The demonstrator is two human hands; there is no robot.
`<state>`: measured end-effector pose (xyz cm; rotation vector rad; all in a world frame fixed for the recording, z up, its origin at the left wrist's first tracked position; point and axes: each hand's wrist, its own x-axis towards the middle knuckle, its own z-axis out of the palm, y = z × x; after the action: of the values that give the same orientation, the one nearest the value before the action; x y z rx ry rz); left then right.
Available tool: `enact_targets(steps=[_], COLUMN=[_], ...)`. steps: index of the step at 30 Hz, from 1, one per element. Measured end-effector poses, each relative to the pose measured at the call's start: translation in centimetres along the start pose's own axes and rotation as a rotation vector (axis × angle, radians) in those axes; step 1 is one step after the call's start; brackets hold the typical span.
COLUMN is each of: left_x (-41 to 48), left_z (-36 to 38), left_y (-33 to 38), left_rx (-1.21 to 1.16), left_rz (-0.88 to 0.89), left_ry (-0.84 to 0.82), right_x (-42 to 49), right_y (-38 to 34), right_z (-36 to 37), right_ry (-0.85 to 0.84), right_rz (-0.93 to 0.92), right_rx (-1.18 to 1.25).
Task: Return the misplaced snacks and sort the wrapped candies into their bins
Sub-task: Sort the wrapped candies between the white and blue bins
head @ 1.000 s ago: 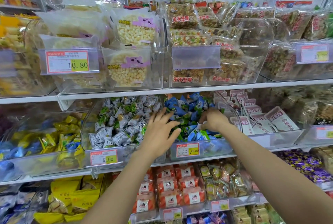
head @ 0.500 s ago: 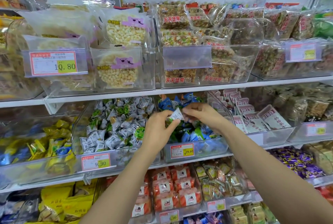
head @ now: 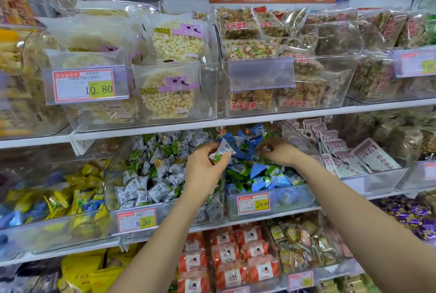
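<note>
**Grey-white candy lifted at the bin divide**

The left hand [head: 205,170] pinched a grey-white wrapped candy [head: 221,150] between thumb and fingertips, raised just above the wall between the grey-white candy bin [head: 111,174] and the blue candy bin [head: 295,198]. The right hand [head: 276,153] reached into the blue bin, fingers curled downward among the wrappers; whether they gripped one could not be told
</note>
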<state>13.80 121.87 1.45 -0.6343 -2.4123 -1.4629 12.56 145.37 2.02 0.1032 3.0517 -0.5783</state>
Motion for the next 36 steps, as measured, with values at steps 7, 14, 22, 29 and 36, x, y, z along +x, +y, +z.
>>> enact_targets(steps=[7,14,22,29,36], left_x=[0.5,0.8,0.8,0.5,0.4], left_z=[0.2,0.5,0.9,1.5,3.5], left_y=[-0.4,-0.3,0.0,1.1,2.2], left_rx=[0.005,-0.003,0.016,0.147,0.139], left_rz=[-0.037,-0.037,-0.043,0.020,0.064], left_ry=[-0.061,-0.054,-0.036,0.017,-0.223], right_x=[-1.1,-0.9,-1.6,-3.1,-4.5], right_y=[0.2,1.4,0.5,1.5,-0.3], right_z=[-0.3,-0.3,-1.2,-0.6,-0.2], right_ry=[-0.067,-0.172,-0.296,-0.118,-0.082], right_rz=[0.005,0.181,0.129,0.023,-0.082], right_rx=[0.267,0.148,0.265,0.559,1.053])
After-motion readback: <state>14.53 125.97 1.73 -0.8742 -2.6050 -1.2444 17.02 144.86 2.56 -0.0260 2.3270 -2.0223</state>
